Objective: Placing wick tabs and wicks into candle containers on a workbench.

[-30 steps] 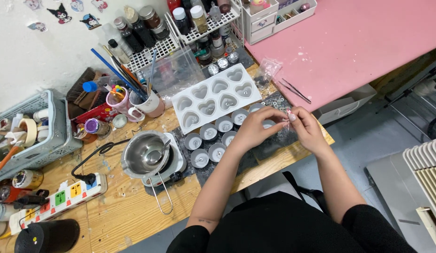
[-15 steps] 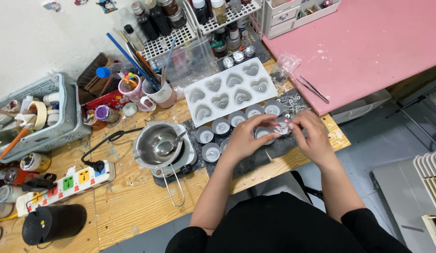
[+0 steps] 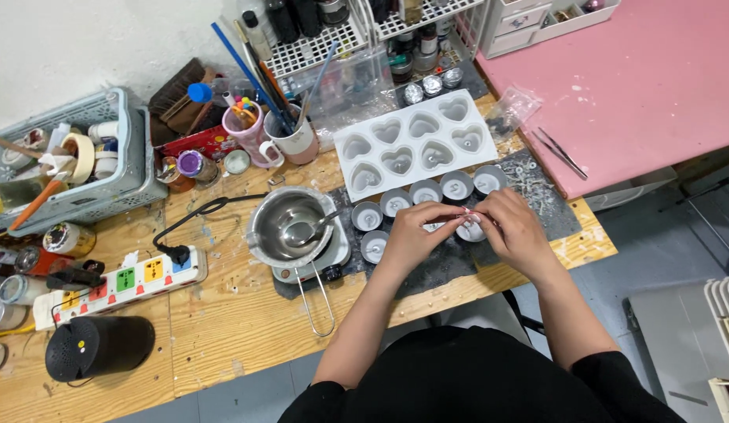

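My left hand [image 3: 415,233] and my right hand [image 3: 513,227] meet fingertip to fingertip over a dark mat [image 3: 537,204], pinching a small pale piece [image 3: 466,215] between them. The piece is too small to identify. Right under the fingers sit several round metal cups [image 3: 396,202] in two rows, one of them [image 3: 470,231] partly hidden by my fingers. A white mould with heart-shaped cavities [image 3: 415,145] lies just beyond the cups.
A steel pot with a spoon [image 3: 290,227] sits on a small hot plate left of the cups. Further left lie a power strip [image 3: 117,286], a black round speaker [image 3: 98,345] and a grey basket [image 3: 74,168]. Mugs of brushes [image 3: 298,141] stand behind. Tweezers [image 3: 560,153] lie on the pink table [image 3: 654,70].
Both hands have come down together from above the mat to just over the front row of cups, still pinching the small piece. The view has shifted, so everything sits further right.
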